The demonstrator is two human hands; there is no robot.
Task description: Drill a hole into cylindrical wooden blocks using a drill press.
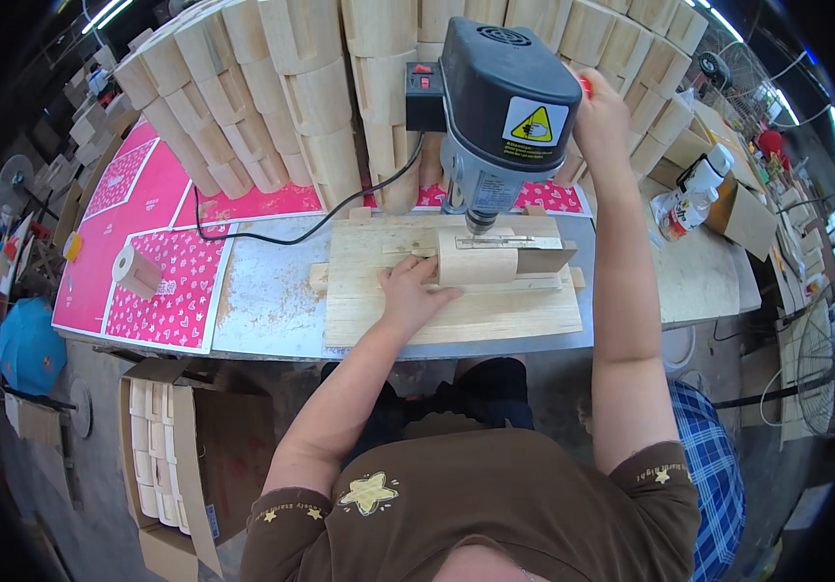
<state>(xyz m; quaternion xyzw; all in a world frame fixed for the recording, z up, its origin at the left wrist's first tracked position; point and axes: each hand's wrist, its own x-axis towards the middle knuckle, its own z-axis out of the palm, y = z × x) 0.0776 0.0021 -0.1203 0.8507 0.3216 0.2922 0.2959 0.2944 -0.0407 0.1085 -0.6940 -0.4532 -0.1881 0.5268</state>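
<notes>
A dark, grey-bodied drill press (509, 92) stands at the middle of the bench, its chuck (481, 221) just above a pale wooden cylinder (475, 270). The cylinder lies on its side on a flat wooden board (378, 325), with a slotted strip along its top and a thin flat plate (545, 260) at its right end. My left hand (414, 296) grips the cylinder's left end, thumb along the near side and fingers by the far side. Raised at the machine's right, my right hand (602, 114) is closed round a red-tipped handle (586, 86), which it mostly hides.
Tall stacks of wooden cylinders (311, 107) line the bench's back. A black cable (315, 231) loops left of the machine. A paper-like roll (136, 272) stands on pink patterned sheeting (175, 315). White bottles (694, 189) stand at right. A carton (199, 456) of wooden pieces sits below left.
</notes>
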